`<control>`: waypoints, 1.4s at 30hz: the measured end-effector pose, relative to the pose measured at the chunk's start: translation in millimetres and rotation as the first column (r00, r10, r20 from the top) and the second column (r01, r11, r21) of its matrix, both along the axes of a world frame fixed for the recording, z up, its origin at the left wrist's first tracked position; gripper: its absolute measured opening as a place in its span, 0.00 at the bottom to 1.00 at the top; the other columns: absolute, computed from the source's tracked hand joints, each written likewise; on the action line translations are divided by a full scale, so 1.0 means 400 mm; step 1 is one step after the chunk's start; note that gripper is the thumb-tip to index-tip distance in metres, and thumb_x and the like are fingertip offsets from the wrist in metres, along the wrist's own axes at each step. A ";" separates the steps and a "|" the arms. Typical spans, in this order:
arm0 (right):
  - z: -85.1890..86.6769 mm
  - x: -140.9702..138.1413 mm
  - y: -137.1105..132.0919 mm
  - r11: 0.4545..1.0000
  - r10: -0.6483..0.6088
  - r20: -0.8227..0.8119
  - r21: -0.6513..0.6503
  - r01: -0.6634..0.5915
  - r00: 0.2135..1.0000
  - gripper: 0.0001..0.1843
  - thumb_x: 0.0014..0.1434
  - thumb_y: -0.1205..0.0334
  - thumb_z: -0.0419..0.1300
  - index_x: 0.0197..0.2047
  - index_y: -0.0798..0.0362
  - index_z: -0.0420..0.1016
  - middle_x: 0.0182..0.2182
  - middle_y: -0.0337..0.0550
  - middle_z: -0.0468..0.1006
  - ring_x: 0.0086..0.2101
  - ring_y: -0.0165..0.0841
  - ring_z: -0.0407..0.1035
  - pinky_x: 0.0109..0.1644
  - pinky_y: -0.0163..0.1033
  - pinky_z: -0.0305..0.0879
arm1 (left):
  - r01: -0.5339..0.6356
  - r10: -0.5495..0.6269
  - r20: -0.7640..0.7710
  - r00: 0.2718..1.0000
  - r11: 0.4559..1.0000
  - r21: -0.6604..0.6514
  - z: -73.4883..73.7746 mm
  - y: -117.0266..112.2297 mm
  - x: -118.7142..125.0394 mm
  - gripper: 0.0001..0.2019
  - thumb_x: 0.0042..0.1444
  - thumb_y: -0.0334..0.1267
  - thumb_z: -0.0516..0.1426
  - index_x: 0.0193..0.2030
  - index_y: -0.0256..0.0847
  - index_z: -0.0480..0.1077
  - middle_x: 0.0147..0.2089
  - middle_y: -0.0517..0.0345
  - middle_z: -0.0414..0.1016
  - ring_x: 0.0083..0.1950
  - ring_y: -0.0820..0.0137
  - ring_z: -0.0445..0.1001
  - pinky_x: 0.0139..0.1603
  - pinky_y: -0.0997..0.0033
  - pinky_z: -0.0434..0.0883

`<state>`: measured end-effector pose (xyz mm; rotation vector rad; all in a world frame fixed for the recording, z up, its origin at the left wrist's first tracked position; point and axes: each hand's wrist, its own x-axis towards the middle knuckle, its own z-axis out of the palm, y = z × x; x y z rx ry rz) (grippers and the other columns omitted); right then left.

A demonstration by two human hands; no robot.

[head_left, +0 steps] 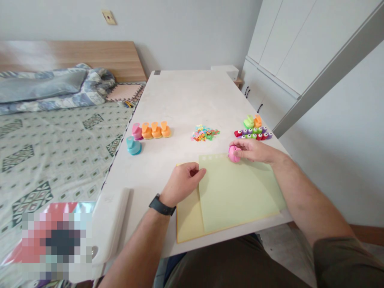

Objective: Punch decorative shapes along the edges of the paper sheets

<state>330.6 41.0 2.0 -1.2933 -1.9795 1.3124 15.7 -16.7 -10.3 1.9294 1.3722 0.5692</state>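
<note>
A pale green sheet (237,196) is lying near. The left hand (186,180) is resting curled at its left edge; whether it is pinching, I cannot tell. Farther right, the right hand (252,150) is holding a pink punch (233,154) by the sheet's far edge. Colourful bits (205,134) are lying beyond.

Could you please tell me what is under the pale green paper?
Under the pale green paper, yellow paper shows past its left edge and as a thin strip along the near edge. Anything else beneath its middle is covered and cannot be seen.
</note>
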 end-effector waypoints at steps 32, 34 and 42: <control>-0.010 -0.008 -0.001 0.987 -0.123 -0.108 -0.117 0.110 0.987 0.27 0.57 0.43 0.67 0.50 0.55 0.77 0.33 0.45 0.78 0.27 0.29 0.67 0.19 0.29 0.58 | -0.033 0.033 0.030 0.999 0.999 0.007 -0.001 0.001 0.002 0.21 0.64 0.51 0.53 0.24 0.39 0.60 0.23 0.66 0.56 0.26 0.76 0.55 0.29 0.72 0.52; -0.009 -0.009 -0.002 0.985 -0.135 -0.117 -0.122 0.120 0.984 0.27 0.56 0.43 0.67 0.50 0.55 0.77 0.33 0.45 0.79 0.26 0.29 0.67 0.18 0.29 0.58 | -0.036 0.036 0.032 0.999 0.999 0.010 -0.001 0.000 0.002 0.21 0.63 0.50 0.53 0.24 0.39 0.60 0.23 0.66 0.56 0.26 0.76 0.55 0.29 0.72 0.53; -0.001 -0.014 -0.007 0.988 -0.128 -0.125 -0.105 0.115 0.984 0.25 0.57 0.45 0.67 0.48 0.56 0.77 0.32 0.45 0.79 0.24 0.28 0.67 0.17 0.29 0.57 | -0.035 0.035 0.024 0.999 0.999 0.010 0.002 -0.002 0.002 0.21 0.63 0.51 0.53 0.24 0.39 0.60 0.23 0.66 0.57 0.26 0.76 0.56 0.29 0.72 0.53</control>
